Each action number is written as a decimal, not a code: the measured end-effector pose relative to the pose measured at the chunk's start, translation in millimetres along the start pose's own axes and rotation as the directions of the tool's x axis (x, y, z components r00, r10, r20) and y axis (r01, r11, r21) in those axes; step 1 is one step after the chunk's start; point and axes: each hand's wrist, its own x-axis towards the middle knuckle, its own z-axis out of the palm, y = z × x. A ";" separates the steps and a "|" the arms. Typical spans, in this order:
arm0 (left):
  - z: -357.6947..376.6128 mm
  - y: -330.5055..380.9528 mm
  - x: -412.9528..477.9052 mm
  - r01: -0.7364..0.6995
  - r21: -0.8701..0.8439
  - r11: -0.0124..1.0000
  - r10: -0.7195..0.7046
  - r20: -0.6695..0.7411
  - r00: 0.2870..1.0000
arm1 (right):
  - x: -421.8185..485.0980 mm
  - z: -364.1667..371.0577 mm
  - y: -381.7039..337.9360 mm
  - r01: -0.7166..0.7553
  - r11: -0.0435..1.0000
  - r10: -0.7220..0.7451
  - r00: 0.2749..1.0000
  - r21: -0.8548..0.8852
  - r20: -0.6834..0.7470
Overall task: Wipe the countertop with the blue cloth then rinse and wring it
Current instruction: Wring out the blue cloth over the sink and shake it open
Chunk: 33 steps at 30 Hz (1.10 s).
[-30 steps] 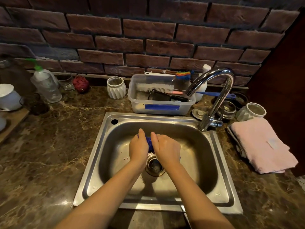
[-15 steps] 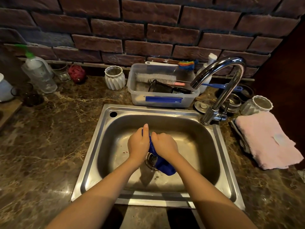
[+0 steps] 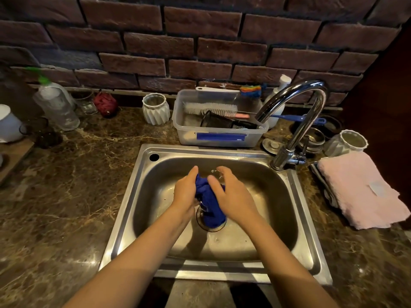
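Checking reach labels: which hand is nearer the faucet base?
Right. The right hand is over the basin's middle, on the faucet base side; the left hand sits farther away, across the blue cloth.

Both bare forearms reach forward and converge, wrists close together. The left hand [image 3: 185, 192] stands on edge, palm turned toward the right, fingers pointing away and curled against the blue cloth [image 3: 209, 202] bunched between the two hands. The right hand [image 3: 231, 196] lies palm down over the cloth's other side, its fingers spread and loosely bent, thumb pressing the fabric.
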 end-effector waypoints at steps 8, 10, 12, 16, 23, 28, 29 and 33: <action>22.2 16.1 -27.4 0.188 -0.181 0.965 -0.177 0.076 0.981 | -20.4 21.9 2.4 0.233 0.972 -0.232 0.921 -0.034 -0.314; 25.8 19.5 -35.1 0.157 -0.136 0.978 -0.153 0.037 0.987 | -14.6 20.2 -0.2 0.264 0.964 -0.249 0.883 -0.017 -0.398; 28.0 23.3 -35.7 0.036 -0.039 0.999 -0.038 -0.061 0.997 | -9.0 16.8 -4.3 0.275 0.953 -0.301 0.830 -0.124 -0.470; 25.7 22.4 -27.7 -0.283 0.224 0.933 0.328 -0.199 0.923 | -1.7 9.3 -15.7 0.197 0.959 -0.267 0.872 -0.205 -0.409; 19.9 16.0 -18.8 -0.476 0.420 0.772 0.575 -0.144 0.806 | 17.8 5.8 -19.2 -0.017 0.988 -0.006 0.989 -0.155 -0.147; 17.7 15.9 -10.3 -0.503 0.362 0.785 0.562 -0.074 0.824 | 24.9 4.0 -16.1 -0.064 0.997 0.065 0.997 0.030 -0.039; 18.0 16.6 -9.5 -0.505 0.343 0.792 0.556 -0.063 0.829 | 25.2 4.0 -15.5 -0.084 0.993 0.087 0.996 0.088 -0.029; 17.9 18.1 -7.8 -0.461 0.256 0.850 0.485 -0.037 0.874 | 23.7 7.7 -14.5 -0.163 0.938 0.170 0.985 0.307 0.003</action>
